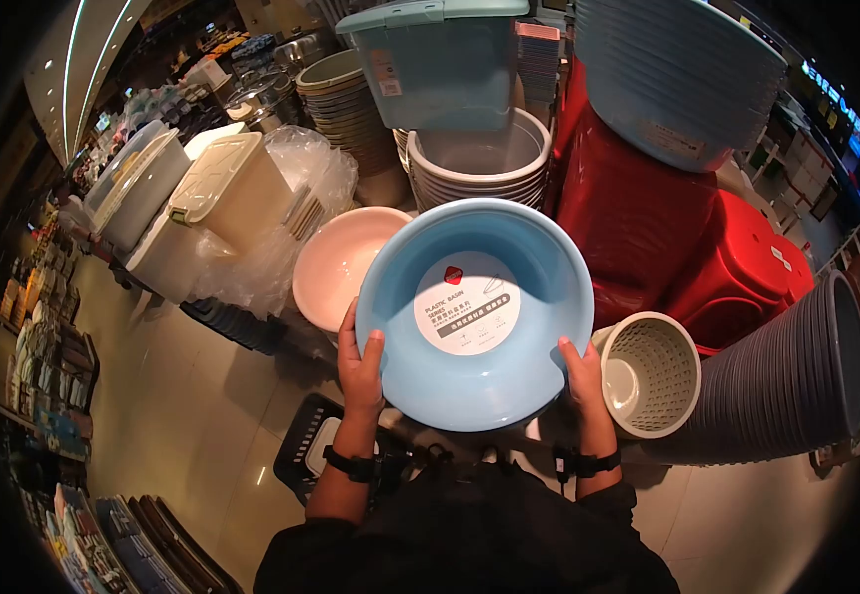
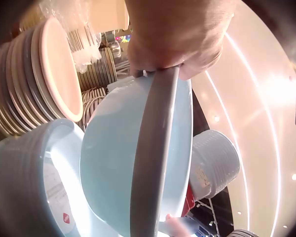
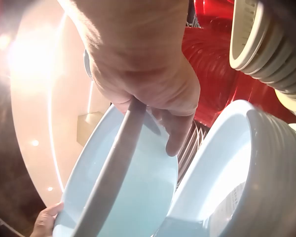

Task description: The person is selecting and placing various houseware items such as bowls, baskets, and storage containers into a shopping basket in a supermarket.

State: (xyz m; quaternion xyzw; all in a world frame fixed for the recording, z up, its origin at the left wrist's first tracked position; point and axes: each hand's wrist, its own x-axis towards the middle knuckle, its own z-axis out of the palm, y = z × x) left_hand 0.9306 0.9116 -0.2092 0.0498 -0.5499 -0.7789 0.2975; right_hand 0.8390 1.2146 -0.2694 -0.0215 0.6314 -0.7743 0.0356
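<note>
A light blue plastic basin (image 1: 450, 391) with a round white printed label (image 1: 469, 307) inside faces up in the head view. My left hand (image 1: 358, 371) grips its left rim, thumb on the inner side. On the right rim, my right hand (image 1: 585, 376) holds it the same way. Both wrist views show the basin tilted edge-on, with the left hand (image 2: 180, 34) and right hand (image 3: 143, 69) on its rim. Close beside it stands a stack of similar blue basins (image 2: 17, 165), also at the right in the right wrist view.
A pink basin (image 1: 326, 267) sits just left of the blue one. Grey buckets (image 1: 479, 148) and a lidded teal box (image 1: 440, 69) stand behind. To the right are red plastic stools (image 1: 628, 218), a cream perforated basket (image 1: 653, 376) and a leaning stack of grey bins (image 1: 776, 386).
</note>
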